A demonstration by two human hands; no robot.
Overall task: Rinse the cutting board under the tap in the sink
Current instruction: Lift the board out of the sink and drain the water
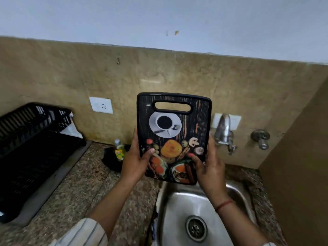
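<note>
The cutting board (174, 132) was held upright in the air above the back rim of the sink (170, 206), clear of the basin, with its printed face toward the camera and its handle slot at the top. The left hand (134, 162) gripped the board's lower left edge, thumb pressed on the printed face and fingers wrapped out of sight behind. The right hand (207, 166) gripped the lower right edge in the same manner, thumb on the face and fingers behind. A red thread (224, 205) circled the right wrist, and a striped sleeve (83, 233) covered the left forearm near the front edge of the counter (79, 183). The tap (223, 132) projected from the wall just beside the board's right edge, level with the right hand; whether the two touched could not be determined. A second valve (260, 139) was fixed to the wall further right. The sink was set into the right end of the counter, its drain (196, 228) visible in the basin floor. A black dish rack (32, 148) stood at the left end of the counter. A small bottle (119, 151) of yellow-green liquid stood at the back edge of the counter, left of the board. A white wall socket (101, 105) was mounted above it.
</note>
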